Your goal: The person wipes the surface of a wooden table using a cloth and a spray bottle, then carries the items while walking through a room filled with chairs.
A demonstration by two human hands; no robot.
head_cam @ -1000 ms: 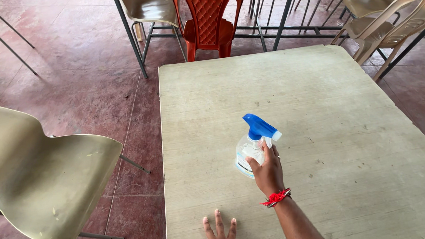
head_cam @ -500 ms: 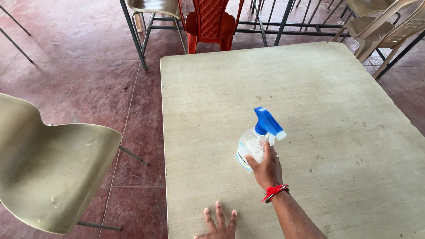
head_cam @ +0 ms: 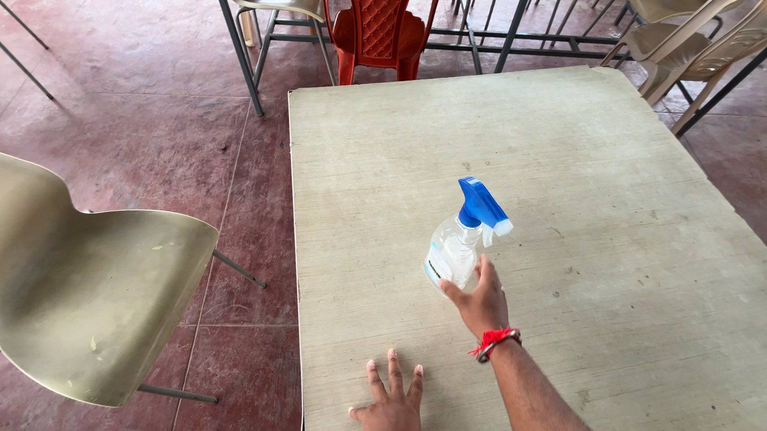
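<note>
My right hand point(head_cam: 480, 301) grips a clear spray bottle point(head_cam: 453, 248) with a blue trigger head, held above the pale table point(head_cam: 565, 142), nozzle pointing right. A red thread band circles that wrist. My left hand point(head_cam: 392, 412) lies flat on the table near its front edge, fingers spread, holding nothing.
A beige plastic chair point(head_cam: 68, 279) stands left of the table on the red tiled floor. Beyond the far edge are a red chair point(head_cam: 380, 20) and a dark metal-framed table point(head_cam: 512, 3). Another beige chair point(head_cam: 710, 36) leans at the far right.
The spray bottle has tilted more upright and shifted slightly away and to the right in my right hand. My left hand stays flat on the table.
</note>
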